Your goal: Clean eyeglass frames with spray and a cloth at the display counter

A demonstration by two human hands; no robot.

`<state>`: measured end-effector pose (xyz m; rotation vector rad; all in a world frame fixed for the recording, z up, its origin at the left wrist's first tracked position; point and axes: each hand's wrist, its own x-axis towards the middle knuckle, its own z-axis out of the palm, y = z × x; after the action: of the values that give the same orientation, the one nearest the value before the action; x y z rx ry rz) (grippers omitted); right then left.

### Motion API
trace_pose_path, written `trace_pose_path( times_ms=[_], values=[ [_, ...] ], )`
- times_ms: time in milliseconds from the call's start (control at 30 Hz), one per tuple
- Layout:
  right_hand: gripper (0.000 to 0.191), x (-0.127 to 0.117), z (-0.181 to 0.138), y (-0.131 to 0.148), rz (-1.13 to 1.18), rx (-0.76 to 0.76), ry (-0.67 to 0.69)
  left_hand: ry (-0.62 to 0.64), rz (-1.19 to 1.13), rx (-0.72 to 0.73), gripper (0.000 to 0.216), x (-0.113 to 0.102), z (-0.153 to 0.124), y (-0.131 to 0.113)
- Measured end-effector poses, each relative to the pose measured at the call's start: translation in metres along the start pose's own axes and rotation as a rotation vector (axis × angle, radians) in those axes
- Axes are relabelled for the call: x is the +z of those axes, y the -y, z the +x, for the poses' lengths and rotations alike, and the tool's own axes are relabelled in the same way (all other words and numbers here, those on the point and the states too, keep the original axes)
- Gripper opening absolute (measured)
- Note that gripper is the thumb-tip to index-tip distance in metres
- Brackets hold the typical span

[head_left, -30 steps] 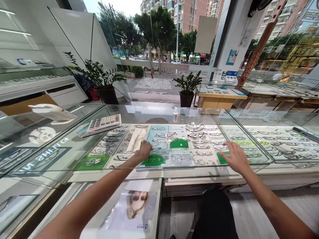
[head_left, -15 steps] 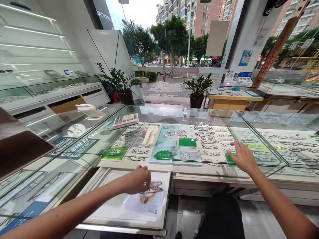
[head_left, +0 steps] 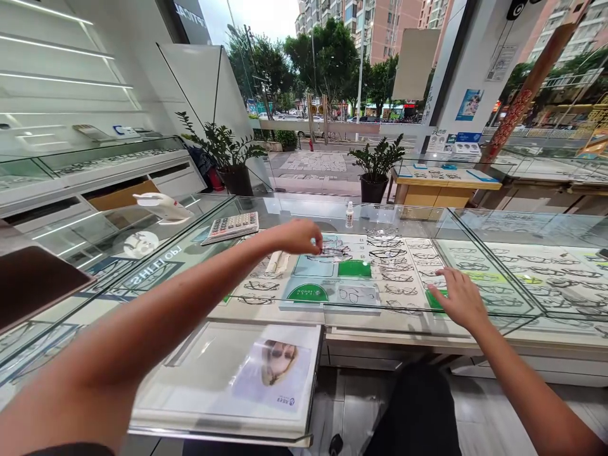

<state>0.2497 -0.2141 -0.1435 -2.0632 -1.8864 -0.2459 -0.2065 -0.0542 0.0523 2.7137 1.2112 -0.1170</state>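
My left hand (head_left: 300, 237) reaches out over the middle of the glass counter, fingers pinched on a pair of eyeglasses (head_left: 330, 251). The thin frame overlaps with other frames seen through the glass, so I cannot tell whether it touches the counter top. My right hand (head_left: 458, 296) lies on the counter's front part at the right, fingers spread and holding nothing. Below my left forearm is a pulled-out white drawer (head_left: 216, 380) with a printed card (head_left: 280, 364) showing a person in sunglasses.
Rows of eyeglasses (head_left: 399, 278) lie under the glass. On top stand a calculator (head_left: 232, 225), a small white bottle (head_left: 350, 215) and a white device (head_left: 164, 208). Two potted plants (head_left: 375, 168) (head_left: 232, 158) stand beyond the counter. The drawer's edge juts out towards me.
My left hand has moved from above the drawer forward over the counter, carrying the eyeglasses. The drawer's card is now uncovered. My right hand has stayed in place.
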Motion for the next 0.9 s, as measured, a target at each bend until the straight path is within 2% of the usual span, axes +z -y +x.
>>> trace_pose_path(
  times_ms=[167, 367, 500, 633, 900],
  values=[
    [0.054, 0.000, 0.000, 0.000, -0.005, 0.000, -0.002, -0.076, 0.115, -0.124, 0.022, 0.013, 0.078, 0.014],
    [0.055, 0.000, -0.001, 0.001, -0.016, -0.001, -0.008, -0.146, 0.152, -0.194, 0.024, 0.054, 0.122, 0.034],
    [0.053, 0.000, 0.000, 0.000, -0.017, -0.010, -0.016, -0.179, 0.150, -0.190, 0.026, 0.075, 0.133, 0.040],
    [0.051, -0.002, -0.001, 0.002, -0.011, -0.011, -0.031, -0.188, 0.126, -0.174, 0.024, 0.086, 0.136, 0.042],
    [0.050, -0.002, -0.001, 0.002, -0.024, -0.008, -0.037, -0.215, 0.071, -0.158, 0.022, 0.084, 0.119, 0.036]
  ],
)
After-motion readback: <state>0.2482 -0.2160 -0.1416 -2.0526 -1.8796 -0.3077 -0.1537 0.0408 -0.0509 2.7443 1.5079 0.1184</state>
